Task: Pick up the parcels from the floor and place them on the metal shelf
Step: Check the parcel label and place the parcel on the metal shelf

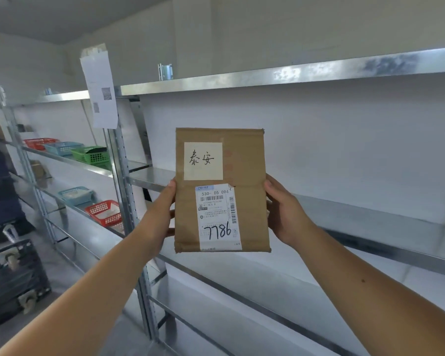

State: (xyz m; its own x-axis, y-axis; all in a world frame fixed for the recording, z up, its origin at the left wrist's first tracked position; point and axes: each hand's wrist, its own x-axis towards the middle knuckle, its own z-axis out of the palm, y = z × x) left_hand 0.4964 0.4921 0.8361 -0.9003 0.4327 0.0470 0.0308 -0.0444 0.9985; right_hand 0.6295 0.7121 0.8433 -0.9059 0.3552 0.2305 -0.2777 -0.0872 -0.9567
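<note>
**A:** Head view first: what is nearest?

**B:** Two bare forearms reaching forward. The left hand (162, 211) grips the left edge of a brown cardboard parcel (247, 163), thumb on the front face and fingers curled behind. The right hand (285, 214) clasps the right edge the same way, thumb forward. Both are closed around it.

**A:** And where is the parcel?

**B:** Held upright in the air, front face toward the camera, in front of the metal shelf (370, 214) and not resting on it. It carries a cream note (203, 160) with handwritten characters near the top, and below that a white shipping label (217, 217) with barcodes and "7786" written in marker.

**A:** What lies beyond?

**B:** The bare middle tier of the shelf runs just behind the parcel, with another tier above and more below. On the near left, a black wheeled case (10, 283) sits on the floor. Farther left, a printed sheet (99, 88) hangs on a shelf upright. Past it are a green basket (90, 155), a blue basket (63, 148) and a red basket (37, 143) on one tier, and lower down another red basket (104, 211).
</note>
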